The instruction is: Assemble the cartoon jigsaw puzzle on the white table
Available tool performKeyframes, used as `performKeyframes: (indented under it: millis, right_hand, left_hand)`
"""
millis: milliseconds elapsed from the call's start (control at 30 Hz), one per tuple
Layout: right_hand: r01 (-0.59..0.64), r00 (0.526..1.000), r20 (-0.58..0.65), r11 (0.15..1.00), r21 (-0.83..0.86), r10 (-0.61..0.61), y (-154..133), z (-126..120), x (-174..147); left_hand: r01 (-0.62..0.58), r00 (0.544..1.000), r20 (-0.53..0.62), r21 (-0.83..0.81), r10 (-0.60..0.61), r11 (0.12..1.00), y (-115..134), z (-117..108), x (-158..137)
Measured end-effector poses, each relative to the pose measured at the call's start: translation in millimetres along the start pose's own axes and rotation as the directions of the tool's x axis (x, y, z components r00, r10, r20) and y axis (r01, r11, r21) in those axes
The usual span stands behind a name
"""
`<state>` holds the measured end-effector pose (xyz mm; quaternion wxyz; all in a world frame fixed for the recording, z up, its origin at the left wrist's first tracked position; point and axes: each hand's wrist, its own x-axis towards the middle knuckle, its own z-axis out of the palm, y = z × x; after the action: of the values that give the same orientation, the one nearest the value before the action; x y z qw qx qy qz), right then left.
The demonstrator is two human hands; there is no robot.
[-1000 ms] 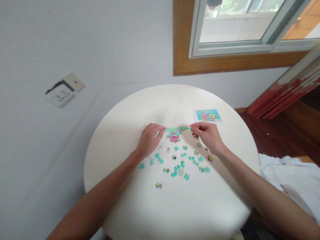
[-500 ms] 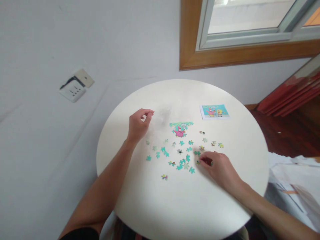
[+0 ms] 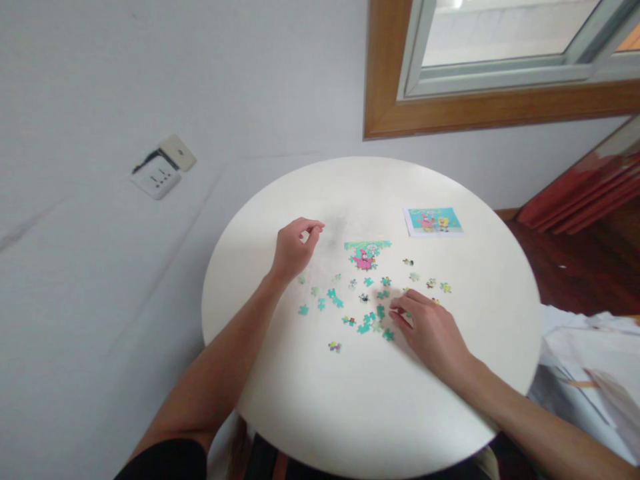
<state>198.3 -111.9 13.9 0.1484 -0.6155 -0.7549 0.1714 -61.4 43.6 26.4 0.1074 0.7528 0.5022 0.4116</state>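
My left hand (image 3: 296, 248) hovers over the table left of a partly joined jigsaw puzzle (image 3: 365, 258), thumb and forefinger pinched together. Whatever may be between those tips is too small to make out. Over the loose pieces, my right hand (image 3: 426, 327) reaches in with palm down, its thumb and fingers slightly apart and no piece visible between them. Close to its fingertips lie teal puzzle pieces (image 3: 381, 311). The joined part shows a pink starfish figure under a green and yellow strip. Some pieces are hidden beneath my right hand.
A printed picture card (image 3: 434, 221) lies at the back right of the round white table (image 3: 320, 400). Several loose pieces spread across the middle, one multicoloured piece (image 3: 335, 347) nearest me. White papers (image 3: 590, 367) are piled beyond the right edge. A wall socket (image 3: 156, 177) is at left.
My right hand has moved slightly left and up over the pieces, its fingertips parting a little. My left hand keeps its pinch and is slightly nearer the joined puzzle. The view has shifted slightly.
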Motion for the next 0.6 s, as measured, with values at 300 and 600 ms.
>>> performKeyframes:
  millis: [300,600]
  right_hand:
    - [0.216,0.958,0.206,0.974,-0.072,-0.197,-53.9,19.4,22.6]
    - [0.268,0.954,0.185,0.948,-0.170,-0.237,-54.6,32.1,23.8]
  left_hand:
    - [-0.047,0.997,0.063,0.013,0.046,0.999,-1.1,7.7,-2.9]
    - [-0.076,0.993,0.087,0.007,0.075,0.997,-0.5,10.8,-5.6]
